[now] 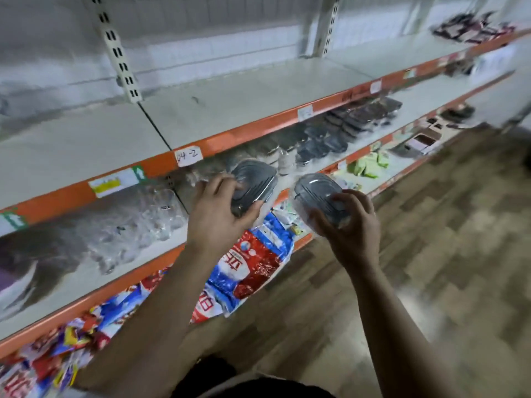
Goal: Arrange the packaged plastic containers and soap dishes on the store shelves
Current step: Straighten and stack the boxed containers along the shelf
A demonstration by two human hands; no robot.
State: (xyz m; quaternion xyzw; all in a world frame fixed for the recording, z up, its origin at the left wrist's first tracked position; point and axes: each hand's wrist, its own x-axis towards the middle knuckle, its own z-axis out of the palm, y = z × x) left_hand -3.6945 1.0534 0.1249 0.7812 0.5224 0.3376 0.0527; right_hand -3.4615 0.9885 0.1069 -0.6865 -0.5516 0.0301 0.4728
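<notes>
— How many soap dishes are in play?

— Two, both grey ovals in clear wrap, one per hand. The left hand (218, 209) grips the first soap dish (254, 183), fingers curled over its top and the thumb under its near end. That dish is at the front of the middle shelf (94, 268), just under the orange lip of the top shelf (230, 101). Whether it rests on the board, I cannot tell.

— And the other one?

— The right hand (355, 228) holds the second soap dish (317, 196), fingers wrapped round its near end. It is in the air in front of the shelving, just beside the first dish and apart from it.

— How many shelves do you see?

— Three levels, each with an orange edge, and two slotted posts (119, 50) behind them. The top edge carries a handwritten label (188, 158) reading 04-2. Far right on the top shelf lies one heap of dark packs (471, 28).

— What is on the middle shelf?

— Clear containers (138, 222) to the left and dark containers (359, 116) to the right, both too blurred to count.

— And below?

— On the bottom shelf (303, 241) are red and blue bags (253, 259), several overlapping, and green packs (369, 165) further right. The wood-patterned floor (431, 268) runs alongside.
</notes>
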